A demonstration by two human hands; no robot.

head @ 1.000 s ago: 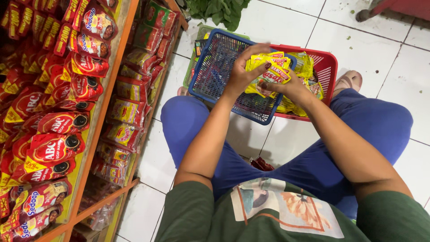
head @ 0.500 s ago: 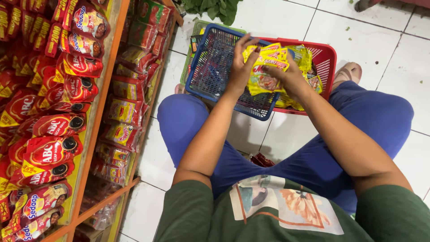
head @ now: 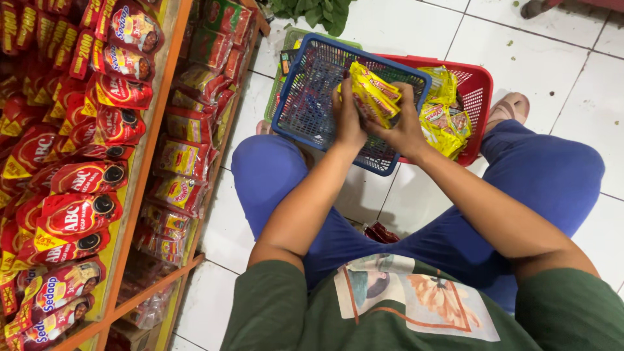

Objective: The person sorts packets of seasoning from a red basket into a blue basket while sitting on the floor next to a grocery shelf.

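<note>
White tiled floor (head: pixel 403 26) carries blue basket (head: pixel 312 97), red basket (head: pixel 478 84), green leaves (head: pixel 312 10)

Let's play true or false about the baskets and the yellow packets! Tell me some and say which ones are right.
1. Both hands, left hand and right hand, hold a stack of yellow packets. True.
2. The blue basket is full to the top. False: it looks almost bare inside.
3. The red basket has yellow packets in it. True.
4. The baskets stand on a wooden table. False: they sit on the white tiled floor.
5. The shelf of red packets is on the person's left. True.
</note>
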